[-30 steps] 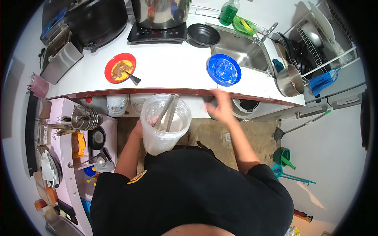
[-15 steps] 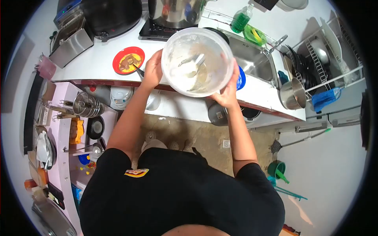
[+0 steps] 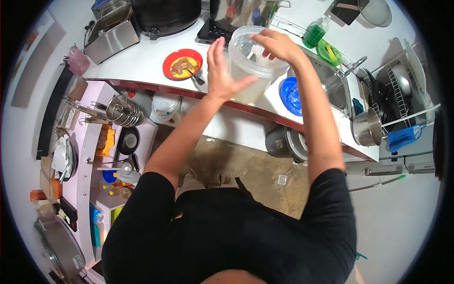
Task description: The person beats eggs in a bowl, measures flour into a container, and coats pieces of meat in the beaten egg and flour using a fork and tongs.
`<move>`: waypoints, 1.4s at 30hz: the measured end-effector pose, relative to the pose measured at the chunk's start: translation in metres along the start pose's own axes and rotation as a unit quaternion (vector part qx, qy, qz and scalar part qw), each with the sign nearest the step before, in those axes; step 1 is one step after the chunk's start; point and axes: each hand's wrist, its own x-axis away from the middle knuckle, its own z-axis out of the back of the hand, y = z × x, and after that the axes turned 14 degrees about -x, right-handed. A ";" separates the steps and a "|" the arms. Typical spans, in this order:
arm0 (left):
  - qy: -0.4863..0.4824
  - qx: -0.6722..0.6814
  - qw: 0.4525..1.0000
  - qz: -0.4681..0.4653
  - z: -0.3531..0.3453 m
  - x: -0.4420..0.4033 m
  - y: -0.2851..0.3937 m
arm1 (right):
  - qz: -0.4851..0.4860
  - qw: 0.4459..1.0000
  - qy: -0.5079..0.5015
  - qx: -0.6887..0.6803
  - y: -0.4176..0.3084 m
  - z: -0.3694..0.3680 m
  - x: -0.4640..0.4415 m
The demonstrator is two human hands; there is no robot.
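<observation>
A translucent plastic tub (image 3: 243, 87) stands upright at the counter's front edge, its mouth uncovered. My left hand (image 3: 222, 78) is just left of it, fingers stretched up and thumb spread, holding nothing. My right hand (image 3: 280, 46) is over the tub's mouth, fingers apart and pointing left. Under those fingers a white object (image 3: 256, 53) shows inside the tub; its kind is unclear. Left of the tub, a red bowl (image 3: 166, 60) holds yellow and brown food, with a dark-handled utensil (image 3: 196, 78) resting in it. A blue round plastic piece (image 3: 290, 94) lies to the tub's right.
A large steel pot (image 3: 243, 14) sits on a black cooktop (image 3: 213, 32) behind the tub. To the right are a sink (image 3: 336, 90), a green soap bottle (image 3: 316, 33) and a steel pot (image 3: 367, 128). A shelf unit (image 3: 90, 156) with pans stands at left.
The tub, earlier held up in both hands with its mouth toward me, now stands on the counter. My left hand has let go, and my right hand has moved over the mouth.
</observation>
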 end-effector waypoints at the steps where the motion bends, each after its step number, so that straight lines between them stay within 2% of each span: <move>1: 0.021 -0.054 0.998 -0.029 0.000 0.002 0.015 | -0.122 0.984 -0.111 0.067 -0.015 -0.007 -0.013; 2: 0.042 -0.106 0.992 -0.058 -0.003 0.005 0.025 | -0.124 0.984 -0.109 0.065 -0.019 -0.013 -0.023; 4: 0.035 -0.134 0.990 -0.026 -0.017 0.012 0.033 | -0.309 0.902 -0.297 -0.040 -0.018 -0.025 -0.038; 5: 0.034 -0.165 0.986 0.005 -0.024 0.013 0.032 | -0.311 0.904 -0.292 -0.042 -0.015 -0.029 -0.049; 7: 0.027 -0.148 0.988 0.013 -0.035 0.015 0.025 | -0.327 0.848 -0.410 0.071 -0.013 -0.031 -0.066; 9: 0.051 -0.111 0.992 0.005 -0.044 0.015 0.017 | -0.340 0.864 -0.365 0.062 -0.040 -0.015 -0.045; 11: 0.063 -0.114 0.991 0.013 -0.045 0.013 0.014 | -0.258 0.890 -0.330 0.182 -0.065 0.010 -0.034; 12: 0.076 -0.118 0.990 0.008 -0.047 0.011 0.013 | -0.208 0.902 -0.269 0.265 -0.070 0.021 -0.027; 15: 0.090 -0.109 0.990 0.009 -0.050 0.008 0.010 | -0.119 0.962 -0.153 0.194 -0.068 0.063 0.010; 16: 0.091 -0.118 0.989 0.009 -0.052 0.007 0.008 | -0.118 0.976 -0.133 0.127 -0.058 0.072 0.020; 19: 0.090 -0.113 0.989 0.009 -0.055 0.003 0.007 | -0.055 0.996 -0.072 0.001 -0.013 0.089 0.050; 20: 0.092 -0.113 0.989 0.020 -0.057 0.001 0.006 | -0.058 0.994 -0.038 -0.086 0.002 0.091 0.066; 22: 0.090 -0.108 0.989 0.036 -0.061 -0.003 0.006 | -0.057 0.957 0.026 -0.283 0.036 0.088 0.101; 25: 0.097 -0.090 0.991 0.020 -0.068 -0.005 -0.003 | -0.030 0.842 0.096 -0.529 0.111 0.059 0.152; 27: 0.087 -0.082 0.993 0.016 -0.064 -0.002 -0.005 | 0.032 0.803 0.181 -0.567 0.169 0.017 0.184; 29: 0.099 -0.077 0.992 -0.016 -0.053 0.010 -0.006 | -0.006 0.774 0.253 -0.580 0.187 -0.016 0.201; 31: 0.038 -0.076 0.995 -0.055 -0.035 0.040 -0.009 | -0.092 0.840 0.358 -0.398 0.216 -0.041 0.205; 32: -0.013 -0.059 0.996 -0.058 -0.028 0.064 -0.012 | 0.009 0.878 0.425 -0.221 0.248 -0.054 0.196; 33: -0.063 -0.043 0.995 -0.061 -0.021 0.093 -0.017 | -0.006 0.898 0.430 -0.091 0.235 -0.054 0.199; 35: -0.149 -0.009 0.983 -0.108 0.001 0.149 -0.028 | 0.006 0.899 0.438 0.018 0.248 -0.062 0.189; 37: -0.265 0.004 0.964 0.031 0.032 0.206 -0.030 | -0.009 0.896 0.444 0.026 0.251 -0.068 0.179; 39: -0.325 -0.116 0.935 0.083 0.067 0.254 -0.033 | -0.022 0.899 0.436 0.031 0.259 -0.075 0.171; 40: -0.321 -0.124 0.934 0.096 0.083 0.269 -0.036 | -0.036 0.897 0.440 0.039 0.261 -0.077 0.169; 42: -0.404 -0.090 0.869 0.271 0.120 0.299 -0.038 | -0.074 0.902 0.419 0.071 0.263 -0.077 0.164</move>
